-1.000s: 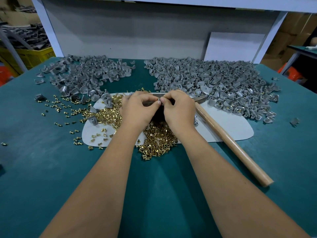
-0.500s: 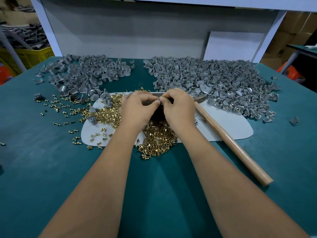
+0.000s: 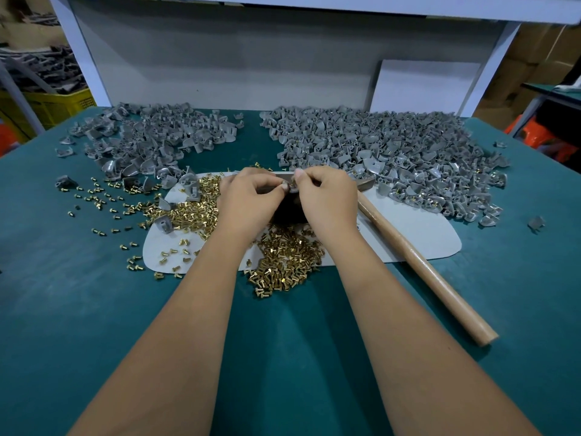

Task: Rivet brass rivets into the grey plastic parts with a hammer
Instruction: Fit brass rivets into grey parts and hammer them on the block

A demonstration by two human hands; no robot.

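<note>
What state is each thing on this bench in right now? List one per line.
Left hand: fingers curled, pinching a small piece.
Right hand: pinching the same piece.
Hammer: lying unheld on the mat.
Rivets: loose, scattered.
Left grey pile: loose heap.
Right grey pile: loose heap.

Soft, even light falls from overhead onto the green table (image 3: 94, 309), leaving it well lit but a little dull, with faint shadows spreading toward the near edge beneath both forearms and a dark patch under the hands. The brass rivets (image 3: 283, 259) catch small bright glints, while the back panel (image 3: 220, 58) under the shelf sits in grey shade. The wide lens bows the table's edges and shelf posts outward, and the side corners, yellow crate (image 3: 53, 105) included, look dim and slightly soft.
</note>
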